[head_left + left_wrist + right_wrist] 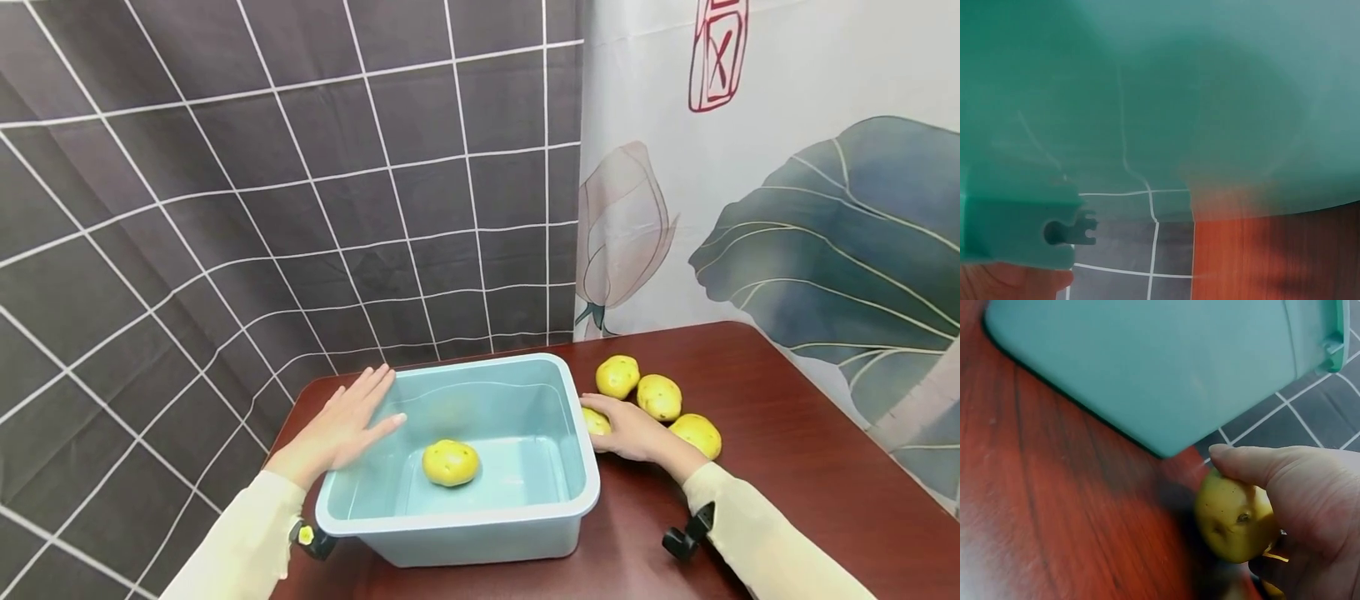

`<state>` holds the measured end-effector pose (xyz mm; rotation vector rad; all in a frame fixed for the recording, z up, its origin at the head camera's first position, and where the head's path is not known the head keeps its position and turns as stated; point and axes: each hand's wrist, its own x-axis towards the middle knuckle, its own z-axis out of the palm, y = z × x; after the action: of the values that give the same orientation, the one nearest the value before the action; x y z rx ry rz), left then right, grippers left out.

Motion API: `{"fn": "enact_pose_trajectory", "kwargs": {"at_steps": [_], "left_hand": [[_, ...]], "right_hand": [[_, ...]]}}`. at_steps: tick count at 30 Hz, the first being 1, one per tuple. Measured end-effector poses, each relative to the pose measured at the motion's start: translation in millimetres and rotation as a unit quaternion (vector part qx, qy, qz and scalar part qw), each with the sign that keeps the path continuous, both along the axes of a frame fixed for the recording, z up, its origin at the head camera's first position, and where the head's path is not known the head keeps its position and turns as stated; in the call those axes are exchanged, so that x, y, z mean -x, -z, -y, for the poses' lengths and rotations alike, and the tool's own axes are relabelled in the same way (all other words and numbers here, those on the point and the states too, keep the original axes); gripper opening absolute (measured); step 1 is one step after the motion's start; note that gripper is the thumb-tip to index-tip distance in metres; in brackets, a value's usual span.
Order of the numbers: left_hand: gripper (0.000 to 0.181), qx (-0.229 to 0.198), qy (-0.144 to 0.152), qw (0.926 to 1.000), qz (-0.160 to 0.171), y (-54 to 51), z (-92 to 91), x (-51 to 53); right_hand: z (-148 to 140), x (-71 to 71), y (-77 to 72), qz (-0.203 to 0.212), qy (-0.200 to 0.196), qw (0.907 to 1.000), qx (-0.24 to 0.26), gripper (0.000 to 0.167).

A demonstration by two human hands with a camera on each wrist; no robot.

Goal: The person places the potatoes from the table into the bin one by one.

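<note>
A light blue plastic basin (480,523) stands on the table, with one yellow potato (450,462) lying on its floor. My left hand (347,429) rests at the basin's left rim, fingers straight and thumb reaching over the inside. Only a bit of that hand shows low in the left wrist view, where the basin's wall fills most of the picture. Just outside the basin's right side, my right hand (633,427) holds another potato (1232,515). Its thumb and curled fingers are around that potato in the right wrist view.
Three more potatoes lie right of the basin: a far one (617,377), a middle one (659,397) and a near one (697,436) beside my right wrist. The dark red table (780,467) ends at a grey grid curtain (300,208) and a white printed cloth (660,75).
</note>
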<state>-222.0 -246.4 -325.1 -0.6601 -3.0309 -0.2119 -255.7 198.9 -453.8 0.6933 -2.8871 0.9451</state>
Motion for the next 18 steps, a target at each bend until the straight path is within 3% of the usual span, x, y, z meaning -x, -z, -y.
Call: {"fn": "enact_pose_trajectory", "kwargs": {"at_steps": [18], "left_hand": [[0.082,-0.007,-0.001,1.0000,0.001,0.4,-1.1,0.9]], "right_hand": [[-15.4,-27.7,-4.3,-0.006,-0.030,0.9995,0.006,0.073]]}}
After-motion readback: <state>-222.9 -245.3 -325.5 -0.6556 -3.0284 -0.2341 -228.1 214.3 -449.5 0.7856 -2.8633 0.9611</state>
